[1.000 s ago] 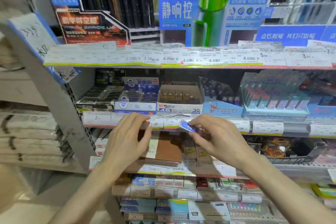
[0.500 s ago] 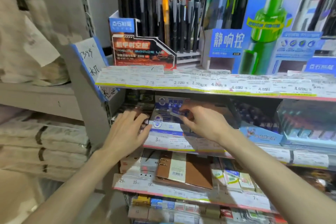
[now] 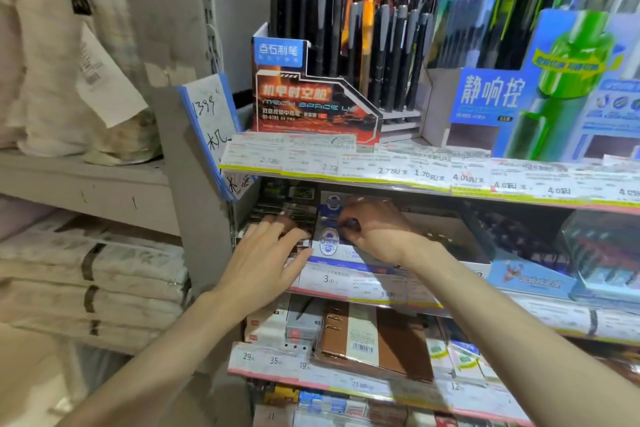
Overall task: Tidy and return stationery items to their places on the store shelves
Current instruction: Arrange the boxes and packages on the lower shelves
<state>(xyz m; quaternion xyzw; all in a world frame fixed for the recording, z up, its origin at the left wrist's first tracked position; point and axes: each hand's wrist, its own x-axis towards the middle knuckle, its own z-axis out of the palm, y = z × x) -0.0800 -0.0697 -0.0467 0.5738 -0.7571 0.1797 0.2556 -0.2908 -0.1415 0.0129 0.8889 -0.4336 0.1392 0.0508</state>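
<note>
While both forearms are stretched toward the shelves, the right hand (image 3: 372,229) is seen tucked under the upper shelf, fingers curled down into a blue-and-white box (image 3: 330,246) on the middle shelf (image 3: 433,302). Something small and blue seems to be pinched at its fingertips, but it is blurred and partly hidden, so whether anything is truly held cannot be told. The left hand (image 3: 266,260) is laid flat and spread wide, palm down, on the dark box (image 3: 287,215) just left of the blue-and-white one, nothing being gripped. That dark box is filled with rows of small dark packs; their kind cannot be made out. To the right of the hands a brown carton (image 3: 446,236) is seen, its contents in shadow, and further right a light-blue box (image 3: 530,277) with dark items standing in it. On the upper shelf a red-and-black display stand (image 3: 311,104) is packed with upright black pens, one orange pen among them. Beside it a blue stand (image 3: 519,94) with a green pen picture is placed. On the lower shelf a brown ring binder (image 3: 374,340) is lying, with small white boxes (image 3: 266,326) to its left.
</note>
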